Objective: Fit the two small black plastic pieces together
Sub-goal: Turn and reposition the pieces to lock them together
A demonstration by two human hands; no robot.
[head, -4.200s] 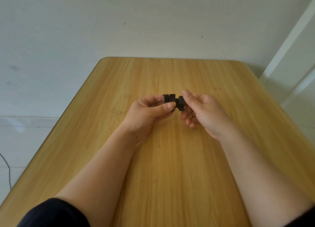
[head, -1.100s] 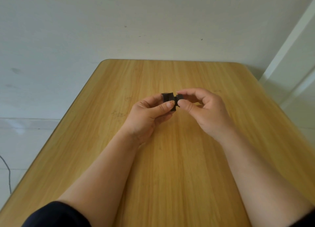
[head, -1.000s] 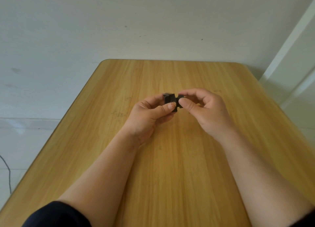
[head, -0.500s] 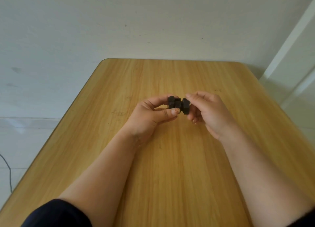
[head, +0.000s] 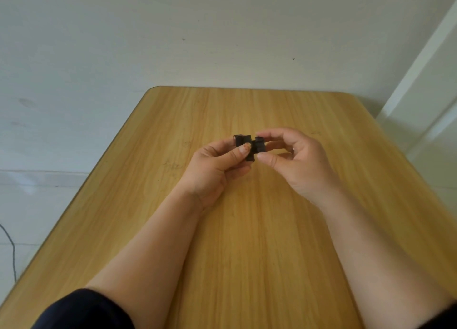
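Observation:
Two small black plastic pieces meet above the middle of the wooden table (head: 247, 242). My left hand (head: 215, 170) pinches the left black piece (head: 242, 142) between thumb and fingers. My right hand (head: 296, 163) pinches the right black piece (head: 259, 145) between thumb and forefinger. The two pieces touch each other side by side; whether they are locked together I cannot tell. My fingers hide parts of both pieces.
The table's far edge meets a white wall (head: 222, 44). A white door frame (head: 420, 69) runs along the right. A thin dark cable (head: 10, 252) hangs off the table's left side. Dark sleeves (head: 81, 309) cover my upper arms.
Over the last second both hands have kept hold of the pieces and turned them. My right hand has rotated so its thumb now lies below the right piece. The pieces shifted slightly left.

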